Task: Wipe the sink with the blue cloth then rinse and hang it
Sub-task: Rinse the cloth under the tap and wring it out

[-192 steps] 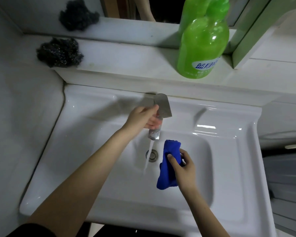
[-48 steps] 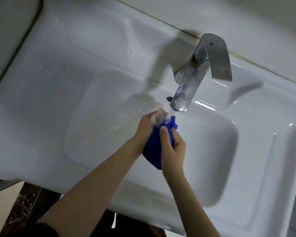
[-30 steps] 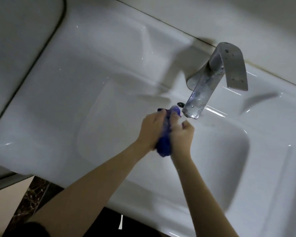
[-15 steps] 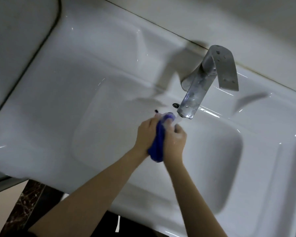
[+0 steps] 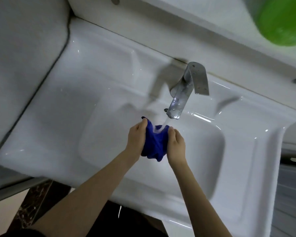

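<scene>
white sink (image 5: 61, 127) glossy, wet | faucet (image 5: 181, 98) running onto blue cloth (image 5: 155, 142) just below spout | left hand (image 5: 137, 139), right hand (image 5: 176, 144) fingers clamped on cloth | green bottle (image 5: 280, 19) on ledge behind faucet

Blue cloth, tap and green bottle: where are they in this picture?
Blue cloth (image 5: 155, 144): head view, its bunched middle between the hands.
Tap (image 5: 179, 101): head view, on the metal spout.
Green bottle (image 5: 280, 19): head view, its rounded body, top right.

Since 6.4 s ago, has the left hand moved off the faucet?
Yes. The left hand has dropped from the faucet handle to below the spout, gripping the blue cloth opposite the right hand.
</scene>
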Available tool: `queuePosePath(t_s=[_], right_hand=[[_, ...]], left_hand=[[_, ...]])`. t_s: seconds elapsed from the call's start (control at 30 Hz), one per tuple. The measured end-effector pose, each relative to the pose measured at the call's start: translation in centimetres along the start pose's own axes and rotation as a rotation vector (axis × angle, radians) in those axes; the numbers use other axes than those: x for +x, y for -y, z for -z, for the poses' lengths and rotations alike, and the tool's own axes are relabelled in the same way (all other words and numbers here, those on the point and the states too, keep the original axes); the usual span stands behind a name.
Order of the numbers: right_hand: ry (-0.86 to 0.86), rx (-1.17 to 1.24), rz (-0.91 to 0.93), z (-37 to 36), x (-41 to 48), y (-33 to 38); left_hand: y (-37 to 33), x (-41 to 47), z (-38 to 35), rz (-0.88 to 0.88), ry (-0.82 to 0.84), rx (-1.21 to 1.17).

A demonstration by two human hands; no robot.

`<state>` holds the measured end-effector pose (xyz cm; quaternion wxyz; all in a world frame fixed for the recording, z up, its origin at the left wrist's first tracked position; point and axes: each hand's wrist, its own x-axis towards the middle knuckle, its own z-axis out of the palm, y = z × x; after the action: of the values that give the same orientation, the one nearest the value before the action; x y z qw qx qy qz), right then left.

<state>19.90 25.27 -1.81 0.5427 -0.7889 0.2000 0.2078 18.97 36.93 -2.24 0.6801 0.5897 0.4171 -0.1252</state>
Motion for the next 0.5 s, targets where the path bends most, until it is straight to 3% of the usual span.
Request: queuePosePath(t_s=[0.13, 0.23, 0.3, 0.5], right_hand=[[-0.118, -0.199, 0.268, 4.2, -3.0, 2.3], [-0.269, -0.288, 0.598, 6.7, -4.2, 6.2], [-0.27, -0.465, 0.772, 7.3, -3.9, 8.4], [-0.173, -0.816, 0.842, 6.4, -1.2, 8.6]], left_hand=[[-2.9, -2.5, 2.4, -0.132, 0.071, 0.021], [-5.1, -4.7, 3.9, -0.22, 0.066, 0.033], [-6.4, -6.2, 5.0, -0.239, 0.054, 0.034], [-7.2, -9.3, 8.4, -0.203, 0.044, 0.036]])
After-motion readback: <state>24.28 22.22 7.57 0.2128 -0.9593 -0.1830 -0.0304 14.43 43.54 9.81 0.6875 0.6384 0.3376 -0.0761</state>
